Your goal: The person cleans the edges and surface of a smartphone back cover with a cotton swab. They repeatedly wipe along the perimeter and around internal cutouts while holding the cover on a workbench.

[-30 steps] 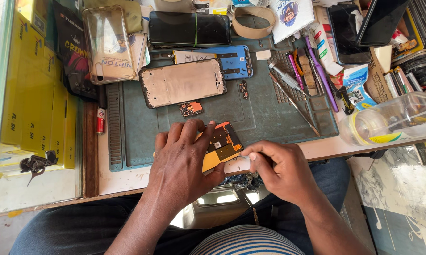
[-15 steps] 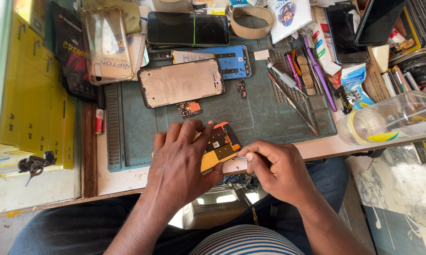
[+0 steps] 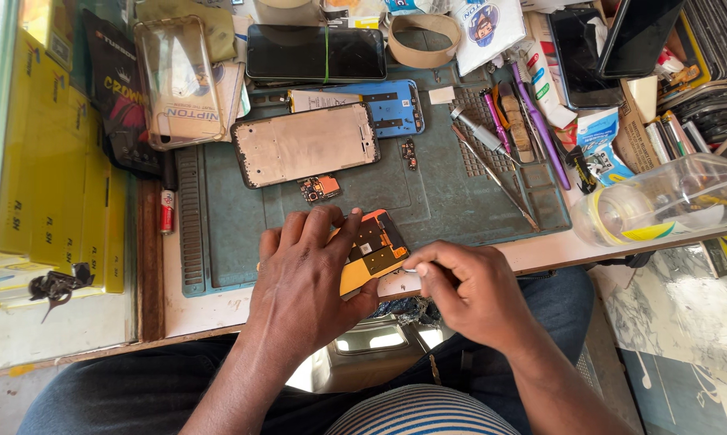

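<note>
Left hand [image 3: 311, 282] closes its grip on an orange phone board [image 3: 371, 250] (light, stiff, probably fragile); right hand [image 3: 468, 294] pinches something small at its edge.

I see my right hand [image 3: 468, 294] has slid its pinched fingertips closer against the orange phone board [image 3: 371, 250].

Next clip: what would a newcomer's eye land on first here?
The orange phone part at the near edge of the grey-green work mat, held by the left hand while the right hand works at its edge. Behind it lies a bare phone frame.
</note>
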